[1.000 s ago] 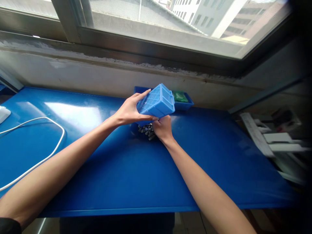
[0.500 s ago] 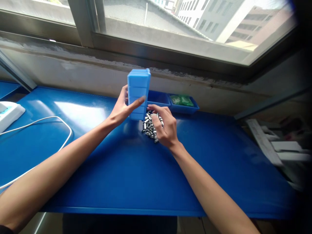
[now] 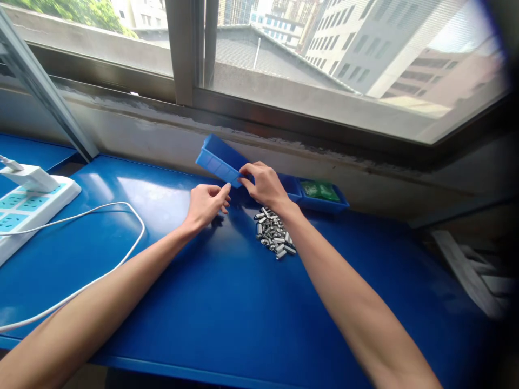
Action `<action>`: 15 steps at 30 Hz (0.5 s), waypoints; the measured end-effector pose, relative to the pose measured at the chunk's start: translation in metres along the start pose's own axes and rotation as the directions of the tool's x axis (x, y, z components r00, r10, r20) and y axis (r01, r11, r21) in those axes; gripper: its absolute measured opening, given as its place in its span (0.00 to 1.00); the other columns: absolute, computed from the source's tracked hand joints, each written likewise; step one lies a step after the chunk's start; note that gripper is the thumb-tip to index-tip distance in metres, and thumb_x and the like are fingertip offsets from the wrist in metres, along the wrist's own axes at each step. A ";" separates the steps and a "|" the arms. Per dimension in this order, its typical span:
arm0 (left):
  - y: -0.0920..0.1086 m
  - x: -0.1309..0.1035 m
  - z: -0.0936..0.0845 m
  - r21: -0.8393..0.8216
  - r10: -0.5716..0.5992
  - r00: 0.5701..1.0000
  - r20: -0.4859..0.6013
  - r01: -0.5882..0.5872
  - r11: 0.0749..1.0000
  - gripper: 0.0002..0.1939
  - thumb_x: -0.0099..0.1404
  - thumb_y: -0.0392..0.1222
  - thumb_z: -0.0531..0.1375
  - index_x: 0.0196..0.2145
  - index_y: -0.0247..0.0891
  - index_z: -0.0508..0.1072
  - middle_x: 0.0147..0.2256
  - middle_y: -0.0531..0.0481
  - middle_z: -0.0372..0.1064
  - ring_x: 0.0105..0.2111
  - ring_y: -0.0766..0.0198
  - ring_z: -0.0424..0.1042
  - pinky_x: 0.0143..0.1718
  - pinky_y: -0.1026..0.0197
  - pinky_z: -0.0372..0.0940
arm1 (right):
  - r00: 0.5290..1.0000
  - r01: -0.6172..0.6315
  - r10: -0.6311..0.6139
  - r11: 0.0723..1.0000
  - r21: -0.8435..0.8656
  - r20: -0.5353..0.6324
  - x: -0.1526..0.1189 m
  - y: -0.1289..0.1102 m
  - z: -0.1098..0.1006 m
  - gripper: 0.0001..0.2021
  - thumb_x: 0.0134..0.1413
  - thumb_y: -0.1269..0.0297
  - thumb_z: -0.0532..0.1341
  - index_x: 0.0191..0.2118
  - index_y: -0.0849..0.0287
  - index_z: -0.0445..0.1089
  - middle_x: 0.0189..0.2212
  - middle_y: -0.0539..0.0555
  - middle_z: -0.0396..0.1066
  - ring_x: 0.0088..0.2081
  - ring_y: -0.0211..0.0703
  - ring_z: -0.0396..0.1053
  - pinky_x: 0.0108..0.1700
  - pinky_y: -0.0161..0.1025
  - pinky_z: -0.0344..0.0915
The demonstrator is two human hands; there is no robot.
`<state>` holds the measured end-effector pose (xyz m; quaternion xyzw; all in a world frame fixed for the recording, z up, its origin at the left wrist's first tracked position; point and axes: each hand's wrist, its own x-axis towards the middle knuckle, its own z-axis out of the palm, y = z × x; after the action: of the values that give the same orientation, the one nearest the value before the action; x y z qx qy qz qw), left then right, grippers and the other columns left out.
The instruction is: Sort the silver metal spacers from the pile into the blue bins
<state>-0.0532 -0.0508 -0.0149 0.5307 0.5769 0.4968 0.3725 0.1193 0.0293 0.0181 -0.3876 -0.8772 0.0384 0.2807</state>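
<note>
blue bin [image 3: 218,163] held tilted over tbl [image 3: 227,308], nr wall [image 3: 158,143], r hand [image 3: 265,186] pinching its lower end, l hand [image 3: 205,205] loosely half-open just beside it, metal pcs [image 3: 273,235] heaped on tbl nearby

Right hand [image 3: 265,186] pinches a tilted bin [image 3: 221,163]; left hand [image 3: 207,205] at its 7 o'clock, metal pieces [image 3: 273,233] at 5.

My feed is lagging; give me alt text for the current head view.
The right hand holds a tilted blue bin above a blue table, the left hand close beside it. Small metallic pieces lie piled near the right forearm; another bin behind holds green packaging, and a white power strip sits at far left.
</note>
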 end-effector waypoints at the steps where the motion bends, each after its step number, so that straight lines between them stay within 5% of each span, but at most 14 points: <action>1: 0.000 -0.001 -0.001 0.115 0.120 0.992 -0.049 -0.113 0.987 0.22 0.68 0.57 0.58 0.32 0.34 0.77 0.31 0.43 0.77 0.32 0.55 0.78 0.40 0.52 0.74 | 0.999 -0.003 0.004 1.000 -0.031 0.041 0.001 0.003 0.003 0.06 0.60 0.68 0.63 0.42 0.57 0.76 0.41 0.58 0.76 0.45 0.51 0.74 0.51 0.45 0.69; 3: -0.002 -0.001 -0.002 0.340 0.407 0.908 -0.099 -0.353 0.872 0.16 0.69 0.48 0.58 0.43 0.34 0.79 0.43 0.41 0.78 0.42 0.54 0.77 0.50 0.51 0.73 | 0.995 0.014 -0.007 0.997 -0.070 0.101 -0.001 0.006 0.010 0.07 0.60 0.70 0.63 0.42 0.57 0.77 0.42 0.59 0.77 0.48 0.53 0.73 0.52 0.46 0.69; 5: -0.006 0.000 0.000 0.513 0.552 0.834 -0.017 -0.467 0.720 0.20 0.69 0.42 0.57 0.55 0.34 0.75 0.55 0.39 0.73 0.56 0.50 0.70 0.60 0.49 0.67 | 0.996 0.023 -0.016 0.997 -0.076 0.091 -0.010 0.008 0.015 0.09 0.61 0.70 0.61 0.44 0.57 0.77 0.43 0.60 0.78 0.51 0.53 0.72 0.54 0.47 0.69; 9: -0.014 0.000 0.006 0.660 0.515 0.832 0.205 -0.506 0.555 0.26 0.71 0.42 0.56 0.63 0.32 0.69 0.64 0.37 0.64 0.66 0.44 0.58 0.66 0.43 0.60 | 0.994 -0.016 0.014 1.000 -0.020 -0.104 -0.036 0.008 0.009 0.15 0.61 0.66 0.62 0.52 0.57 0.75 0.51 0.59 0.77 0.56 0.55 0.70 0.60 0.51 0.66; 12: -0.011 -0.003 0.011 0.684 0.486 0.841 0.237 -0.500 0.531 0.27 0.71 0.43 0.56 0.64 0.31 0.68 0.66 0.35 0.61 0.67 0.42 0.55 0.66 0.40 0.60 | 0.933 -0.269 0.245 0.962 -0.056 -0.265 -0.056 0.013 0.001 0.14 0.61 0.63 0.60 0.49 0.60 0.77 0.48 0.62 0.79 0.56 0.61 0.69 0.59 0.58 0.64; 15: -0.005 -0.004 0.016 0.701 0.477 0.843 0.249 -0.497 0.511 0.27 0.71 0.42 0.56 0.64 0.31 0.68 0.65 0.34 0.61 0.67 0.41 0.54 0.65 0.39 0.61 | 0.931 -0.327 0.310 0.943 -0.063 -0.193 -0.068 0.022 0.003 0.14 0.60 0.62 0.59 0.46 0.60 0.78 0.46 0.62 0.80 0.54 0.62 0.71 0.59 0.60 0.64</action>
<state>-0.0382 -0.0515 -0.0234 0.7806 0.5506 0.2949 -0.0246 0.1689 -0.0023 -0.0223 -0.5394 -0.7744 0.0069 0.3307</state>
